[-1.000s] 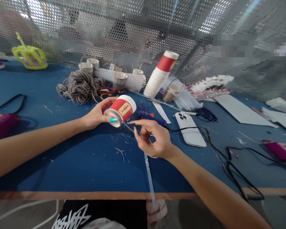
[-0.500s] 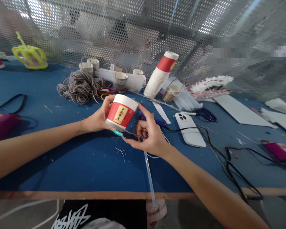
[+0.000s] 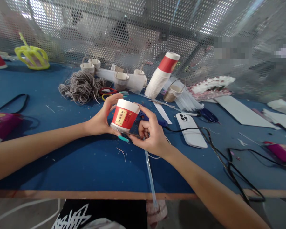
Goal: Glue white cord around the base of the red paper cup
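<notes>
Between my two hands a red-and-white paper cup [image 3: 125, 117] is held slightly tilted above the blue table, its gold label facing me. My left hand [image 3: 102, 116] curves round the cup's left side, thumb under the base and fingertips raised by the rim. From the right, my right hand [image 3: 152, 133] grips it with the index finger at the rim and the thumb near the base. A thin dark strip shows by the base at the right thumb; its kind is unclear. Behind my right hand lies a blue glue gun [image 3: 160, 121], partly hidden, with a clear glue stick [image 3: 150, 178] below the hand.
Grey yarn [image 3: 82, 87], red-handled scissors [image 3: 108, 90] and a leaning stack of paper cups [image 3: 157, 81] lie beyond my hands. A white phone [image 3: 191, 130] and black cable [image 3: 211, 143] are at right. Small cord-wrapped baskets [image 3: 121, 81] stand near the perforated screen [image 3: 133, 31].
The cup has moved slightly right and down and turned a little, its label shifting left. My left fingers have lifted off the cup's far side, their nails now showing above the rim.
</notes>
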Available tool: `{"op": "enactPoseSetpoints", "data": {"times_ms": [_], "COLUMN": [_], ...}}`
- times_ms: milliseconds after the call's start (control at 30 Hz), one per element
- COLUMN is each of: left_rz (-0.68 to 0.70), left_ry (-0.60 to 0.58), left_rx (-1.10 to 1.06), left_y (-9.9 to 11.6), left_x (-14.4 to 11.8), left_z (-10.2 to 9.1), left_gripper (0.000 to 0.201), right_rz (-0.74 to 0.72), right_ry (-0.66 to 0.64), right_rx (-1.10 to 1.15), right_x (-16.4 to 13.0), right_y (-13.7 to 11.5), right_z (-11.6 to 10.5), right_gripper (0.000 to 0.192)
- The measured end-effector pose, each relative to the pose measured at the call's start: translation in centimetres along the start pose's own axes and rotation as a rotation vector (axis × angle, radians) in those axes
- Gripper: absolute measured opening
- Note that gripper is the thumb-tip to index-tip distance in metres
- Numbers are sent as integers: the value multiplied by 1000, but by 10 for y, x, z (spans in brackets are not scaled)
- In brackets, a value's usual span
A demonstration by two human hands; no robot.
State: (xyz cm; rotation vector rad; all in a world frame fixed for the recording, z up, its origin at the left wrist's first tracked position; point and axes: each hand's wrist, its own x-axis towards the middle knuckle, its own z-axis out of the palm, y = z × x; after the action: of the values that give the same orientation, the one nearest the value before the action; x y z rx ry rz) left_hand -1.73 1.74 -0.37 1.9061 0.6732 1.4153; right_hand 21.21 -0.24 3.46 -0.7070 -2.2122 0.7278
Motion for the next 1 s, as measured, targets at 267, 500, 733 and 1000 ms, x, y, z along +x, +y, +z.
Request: {"op": "enactPoseSetpoints", "data": {"times_ms": [267, 500, 733, 1000], "left_rz": [59, -15, 23, 2], "left_ry": [-55, -41, 3, 135], "left_rx": [88, 28, 8, 95], "left_y": [7, 8, 1, -6], "left_x": [-2, -2, -2, -1], "left_z": [-1, 1, 2, 5], "left_gripper": [109, 99, 98, 94], "right_rz": [-44, -30, -97, -419], "right_ry": [-16, -30, -45, 66], "right_rx": [-83, -111, -58, -178], "right_x": [-1, 0, -4, -6], "right_y": [5, 7, 1, -8], "right_z": [0, 1, -6, -2], "right_gripper": [84, 86, 87, 74]}}
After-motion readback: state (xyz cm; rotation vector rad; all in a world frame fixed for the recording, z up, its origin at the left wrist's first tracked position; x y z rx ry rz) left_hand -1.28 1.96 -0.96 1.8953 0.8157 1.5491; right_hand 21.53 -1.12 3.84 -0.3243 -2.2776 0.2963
